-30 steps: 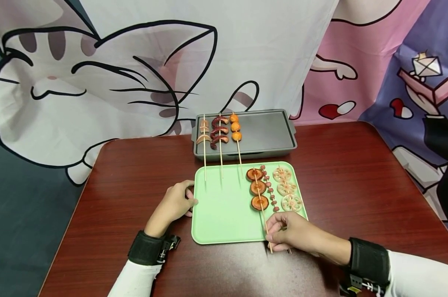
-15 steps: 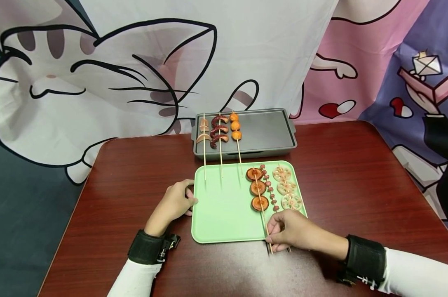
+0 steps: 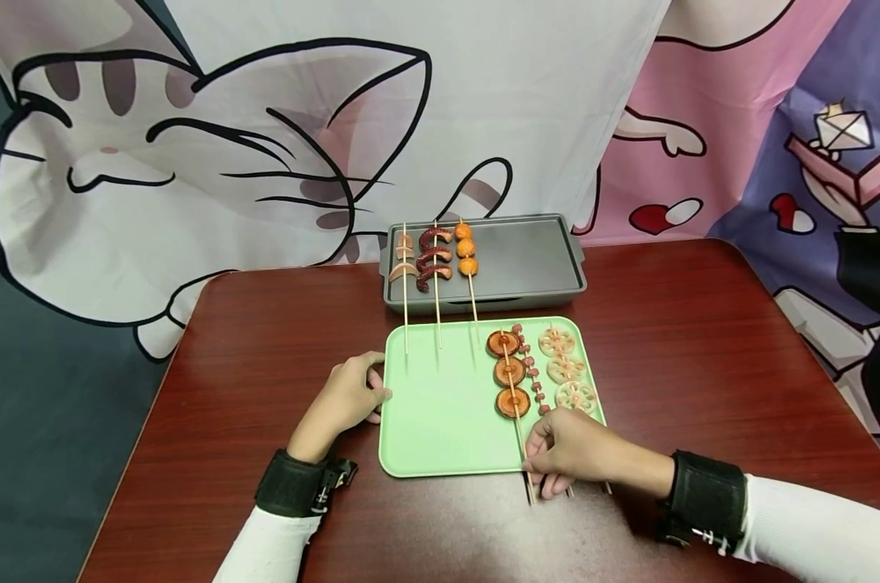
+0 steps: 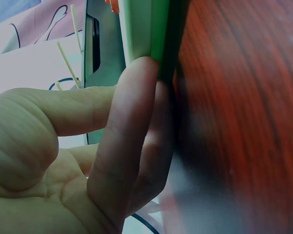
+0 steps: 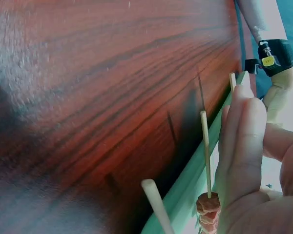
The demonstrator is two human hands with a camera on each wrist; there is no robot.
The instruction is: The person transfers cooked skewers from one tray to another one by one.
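A wood-grained table (image 3: 243, 348) carries a green tray (image 3: 440, 433) stretching rightward from the left grip (image 3: 348, 394), which pinches its edge; the right grip (image 3: 572, 448) pinches a skewer of brown rounds (image 3: 510, 372), its threaded part ahead of that grip.

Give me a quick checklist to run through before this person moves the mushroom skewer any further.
1. Left hand holds the green tray by its left edge: ok.
2. Right hand pinches the mushroom skewer by its stick: ok.
3. All three mushrooms are threaded on: ok.
4. Mushrooms sit well apart from the pink-cube skewer: not ok, they lie very close, most of all near the far end.
5. Mushrooms are lifted off the tray: cannot tell.
6. Right hand is clear of the lotus skewer: cannot tell, it hides part of the view.
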